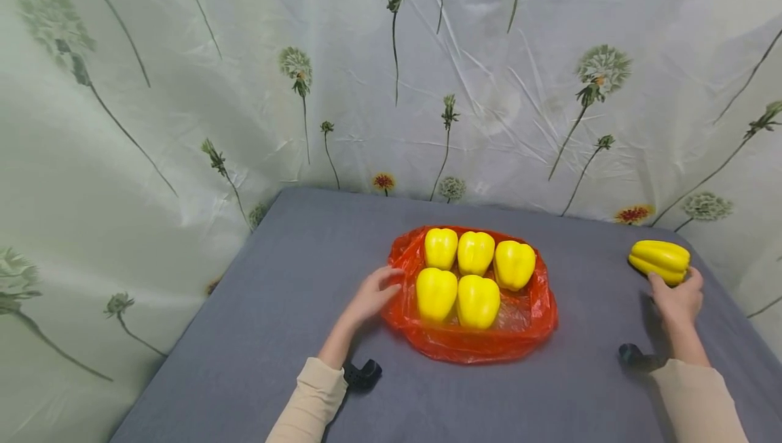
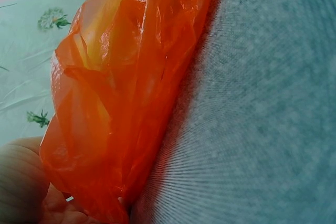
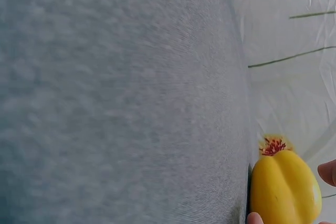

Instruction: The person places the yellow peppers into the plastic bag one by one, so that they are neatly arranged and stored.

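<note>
A red plastic bag (image 1: 470,348), its mouth spread wide, lies on the grey table and holds several yellow bell peppers (image 1: 478,302) in two rows. My left hand (image 1: 371,294) is at the bag's left rim, thumb and forefinger apart against the thin plastic; its other fingers are partly hidden behind the bag in the left wrist view. Far to the right, one yellow bell pepper (image 1: 660,260) lies on its side. Around its near end is my right hand (image 1: 679,297), with thumb and fingers spread. In the right wrist view, a fingertip (image 3: 254,217) overlaps the pepper's lower edge while another stands off its side.
A grey cloth covers the table (image 1: 287,260). Behind and to the left hangs a pale curtain (image 1: 489,76) printed with dandelions. Dark wrist devices (image 1: 363,374) show beside both forearms. The bag lies between the two hands.
</note>
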